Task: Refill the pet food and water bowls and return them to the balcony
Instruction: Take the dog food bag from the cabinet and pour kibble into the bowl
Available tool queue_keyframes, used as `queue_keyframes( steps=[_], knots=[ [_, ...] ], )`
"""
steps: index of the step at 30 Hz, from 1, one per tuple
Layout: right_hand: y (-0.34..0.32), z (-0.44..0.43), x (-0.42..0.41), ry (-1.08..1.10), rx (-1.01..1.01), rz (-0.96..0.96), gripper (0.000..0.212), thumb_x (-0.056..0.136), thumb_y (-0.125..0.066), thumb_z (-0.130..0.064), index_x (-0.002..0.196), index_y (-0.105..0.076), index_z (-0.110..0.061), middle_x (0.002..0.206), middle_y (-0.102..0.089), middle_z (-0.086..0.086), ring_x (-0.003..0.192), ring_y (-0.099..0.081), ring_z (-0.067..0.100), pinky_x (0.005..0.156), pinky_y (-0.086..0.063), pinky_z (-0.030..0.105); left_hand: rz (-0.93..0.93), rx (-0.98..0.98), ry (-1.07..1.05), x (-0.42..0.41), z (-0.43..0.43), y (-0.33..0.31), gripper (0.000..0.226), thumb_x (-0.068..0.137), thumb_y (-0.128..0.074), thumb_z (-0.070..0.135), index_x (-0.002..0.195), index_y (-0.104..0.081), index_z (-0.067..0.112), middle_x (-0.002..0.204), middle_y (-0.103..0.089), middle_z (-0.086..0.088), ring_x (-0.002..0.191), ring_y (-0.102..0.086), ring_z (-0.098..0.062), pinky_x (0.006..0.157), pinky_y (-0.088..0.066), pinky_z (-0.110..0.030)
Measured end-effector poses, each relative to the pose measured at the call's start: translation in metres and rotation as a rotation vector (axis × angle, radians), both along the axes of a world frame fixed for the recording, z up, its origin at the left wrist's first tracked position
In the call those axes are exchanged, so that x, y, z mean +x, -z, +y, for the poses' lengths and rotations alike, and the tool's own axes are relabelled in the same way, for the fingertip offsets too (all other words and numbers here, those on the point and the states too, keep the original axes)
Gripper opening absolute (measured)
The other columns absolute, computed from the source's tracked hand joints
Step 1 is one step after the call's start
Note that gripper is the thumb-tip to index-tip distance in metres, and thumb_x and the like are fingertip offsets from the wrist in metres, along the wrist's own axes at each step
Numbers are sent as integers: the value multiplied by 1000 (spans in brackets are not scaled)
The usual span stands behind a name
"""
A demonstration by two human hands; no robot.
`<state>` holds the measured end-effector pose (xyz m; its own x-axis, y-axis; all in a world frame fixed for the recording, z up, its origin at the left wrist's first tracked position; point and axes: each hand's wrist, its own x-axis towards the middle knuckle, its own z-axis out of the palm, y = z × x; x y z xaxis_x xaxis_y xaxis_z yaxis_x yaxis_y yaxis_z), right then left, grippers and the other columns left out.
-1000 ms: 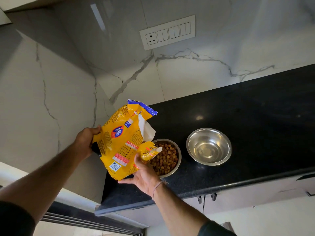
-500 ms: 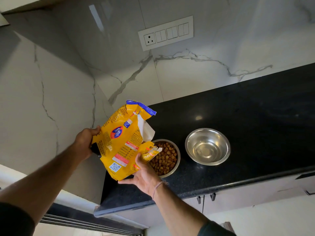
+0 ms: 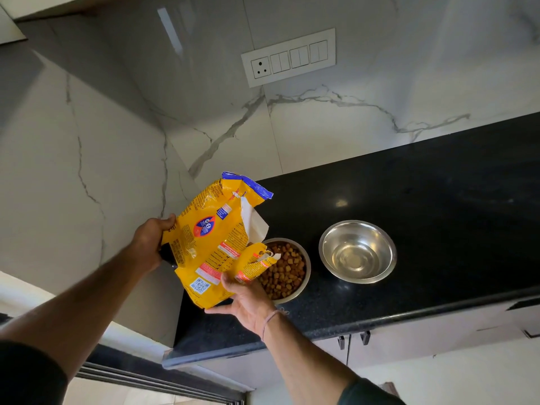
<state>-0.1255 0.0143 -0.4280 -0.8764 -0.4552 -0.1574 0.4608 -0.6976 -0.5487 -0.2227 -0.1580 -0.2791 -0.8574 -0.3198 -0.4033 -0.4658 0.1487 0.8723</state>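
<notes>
In the head view we see a crinkled yellow pet food bag (image 3: 210, 244) with a blue top seam, held tilted above the left end of a black speckled stone bench (image 3: 438, 214). Its torn lower corner hangs over a round steel bowl (image 3: 307, 273) that stands on the bench and is filled with brown kibble (image 3: 285, 273).

The left hand (image 3: 149, 244) grips the bag's left edge, thumb on the printed face and fingers curled out of sight behind it. The right hand (image 3: 245, 302), with a thin thread band (image 3: 270, 318) at the wrist, holds the bag's lower edge from beneath. One digit lies on the front and another stretches out under the bottom corner. The rest are hidden by the bag, so this seems a pinch, though we cannot tell for sure.

Just to the right of the kibble bowl, apart from it, a second round steel bowl (image 3: 344, 235) stands on the bench with what looks like clear water in it.

Behind the bench rises a glossy white marble wall (image 3: 336, 135) with grey veins, carrying a white switch and socket panel (image 3: 289, 57). Below the bench front are pale cabinet doors with small dark handles (image 3: 353, 340).
</notes>
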Motion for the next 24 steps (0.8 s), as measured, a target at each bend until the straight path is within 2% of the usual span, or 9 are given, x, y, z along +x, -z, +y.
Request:
queue_keyframes(
  steps=[2,4,6,9,13,15,18,24],
  knots=[
    [0,-1,0,-2,2,-11,61,86,-77,-23,142,-54,-28,139,-65,8,133,-55,40,98,-46,75,3,-1,-9,2,0,0,28,98,-59,40,89,-70,16,81,-77,-8,83,-69,-31,72,-53,-42],
    [1,-2,2,-8,-5,-7,63,86,-78,-23,144,-53,-28,141,-64,9,133,-55,40,98,-46,75,2,4,-15,3,0,-1,27,98,-60,39,91,-70,15,88,-76,-10,85,-70,-31,75,-53,-42],
    [2,-2,3,-8,-8,17,64,85,-77,-19,143,-53,-28,140,-65,7,130,-58,38,97,-47,74,8,2,-19,5,0,-2,27,98,-59,39,89,-69,16,89,-73,-10,80,-68,-30,69,-52,-39],
    [-1,-2,3,17,14,35,61,83,-76,-13,139,-55,-27,135,-69,5,125,-62,36,93,-51,71,2,14,-10,5,2,-2,29,100,-56,38,82,-65,17,80,-70,-8,71,-65,-28,59,-47,-35],
    [-4,-1,3,31,27,13,50,91,-72,-12,136,-57,-28,135,-68,6,128,-59,38,94,-49,74,12,5,-20,6,4,-5,28,100,-58,37,84,-65,16,84,-71,-10,74,-66,-28,65,-50,-39],
    [-3,0,3,34,26,10,44,96,-67,-7,133,-59,-29,134,-68,5,126,-60,37,96,-46,75,13,6,-21,6,5,-5,28,100,-58,36,83,-64,16,75,-73,-8,72,-66,-28,69,-52,-40],
    [-5,1,4,11,41,36,47,94,-68,-1,130,-61,-31,130,-71,3,122,-63,35,98,-47,73,17,13,-27,6,5,-4,29,102,-56,34,80,-62,16,57,-71,-2,71,-64,-26,62,-47,-37],
    [-5,-2,2,26,85,26,62,79,-83,-12,134,-59,-29,134,-68,6,128,-59,39,90,-54,68,11,35,-15,5,3,-3,29,102,-55,36,83,-64,16,61,-72,-4,73,-65,-28,61,-48,-38]
  ],
)
